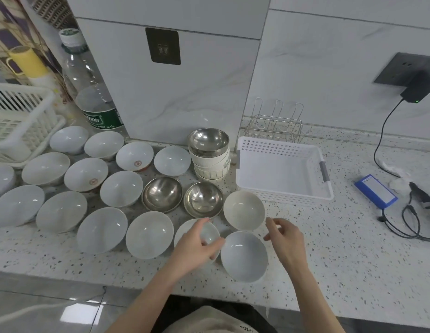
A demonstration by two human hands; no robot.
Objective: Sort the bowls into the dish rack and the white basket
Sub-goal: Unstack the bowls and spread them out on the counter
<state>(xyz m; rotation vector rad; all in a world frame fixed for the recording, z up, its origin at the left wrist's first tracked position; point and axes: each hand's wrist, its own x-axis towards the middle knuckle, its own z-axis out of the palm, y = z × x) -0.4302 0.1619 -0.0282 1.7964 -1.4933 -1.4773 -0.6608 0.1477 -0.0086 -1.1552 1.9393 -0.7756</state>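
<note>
Several white bowls (102, 230) stand open side up across the counter, with two steel bowls (162, 194) among them. A stack of bowls topped by a steel one (208, 140) stands beside the empty white basket (285, 191). At the far left is a white plastic dish rack (22, 104). My left hand (196, 248) reaches into a small white bowl (209, 233), fingers inside and thumb on its right rim. My right hand (285, 239) hovers with loosely curled fingers and holds nothing, between a cream bowl (244, 210) and a white bowl (244, 257).
A small wire rack (277, 123) stands behind the basket. A large water bottle (89, 85) is at the back left. To the right lie a blue battery pack (376, 194) and black cables (401, 227), with a charger (418, 88) plugged into the wall.
</note>
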